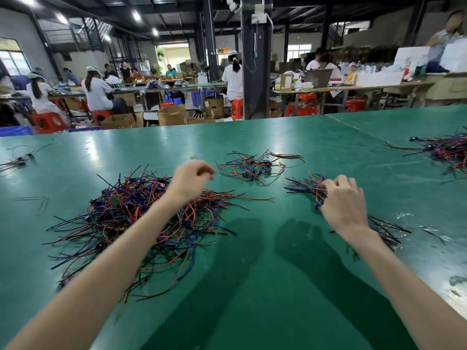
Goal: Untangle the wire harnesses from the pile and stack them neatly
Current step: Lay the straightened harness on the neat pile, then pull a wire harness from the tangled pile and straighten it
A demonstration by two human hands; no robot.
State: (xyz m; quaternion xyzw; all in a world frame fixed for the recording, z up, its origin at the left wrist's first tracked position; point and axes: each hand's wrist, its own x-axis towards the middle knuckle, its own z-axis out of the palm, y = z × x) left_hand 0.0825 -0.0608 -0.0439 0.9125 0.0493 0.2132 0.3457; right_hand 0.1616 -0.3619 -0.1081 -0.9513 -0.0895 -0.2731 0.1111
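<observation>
Green table [252, 286] fills the view, bare between both forearms at 6 o'clock, with its far edge at 12. Large tangled pile [131, 218] of red, blue and black wire harnesses lies at 9 o'clock. Smaller bundle [303, 186] sits at 2 o'clock, gripped by right hand [343, 198]. Left hand [189, 180] hovers curled above the pile's far side; whether it holds a wire is unclear.

Site: factory assembly hall. Evidence: long green work table [265, 137] carrying wire bundles [141, 210] in red, blue and black, and behind it more rows of benches [177, 84] where workers [97, 92] in white shirts and caps sit on red plastic stools [49, 121]. Cardboard boxes [171, 116] and blue crates [202, 97] stand on the floor between benches, under 1 dark steel column [255, 72], exposed roof beams [303, 6] and ceiling lamps [136, 15].
</observation>
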